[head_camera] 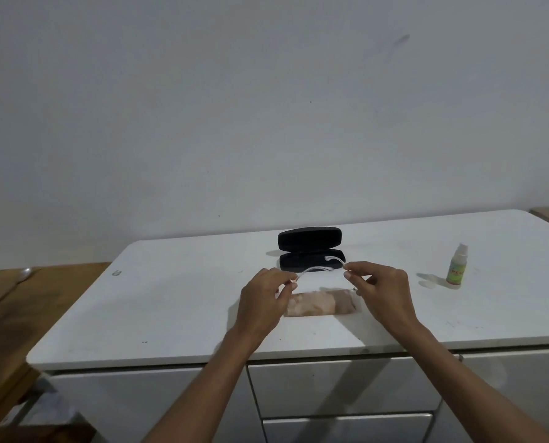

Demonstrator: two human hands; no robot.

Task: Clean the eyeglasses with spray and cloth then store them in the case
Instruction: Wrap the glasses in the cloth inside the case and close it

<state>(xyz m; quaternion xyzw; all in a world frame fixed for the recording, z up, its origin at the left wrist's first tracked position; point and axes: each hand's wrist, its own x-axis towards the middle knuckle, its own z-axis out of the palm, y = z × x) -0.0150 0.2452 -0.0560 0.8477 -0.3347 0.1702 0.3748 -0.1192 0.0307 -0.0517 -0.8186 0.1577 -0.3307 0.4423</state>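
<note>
Clear-framed eyeglasses (318, 269) hang above the white table (171, 308), held between both hands. My left hand (263, 302) pinches the left end of the frame. My right hand (378, 292) pinches the right end, and one clear temple arm sticks up over the case. Behind the hands, an open black glasses case (310, 247) stands with its lid upright. A pinkish folded cloth (318, 303) lies on the table below the glasses. Off to the right stands a small spray bottle (456, 266) with a green label, upright.
The white table top sits on a white drawer cabinet (346, 388). A wooden surface (17, 302) adjoins it on the left, with a spoon (23, 274) lying on it. A plain wall stands right behind the table's far edge.
</note>
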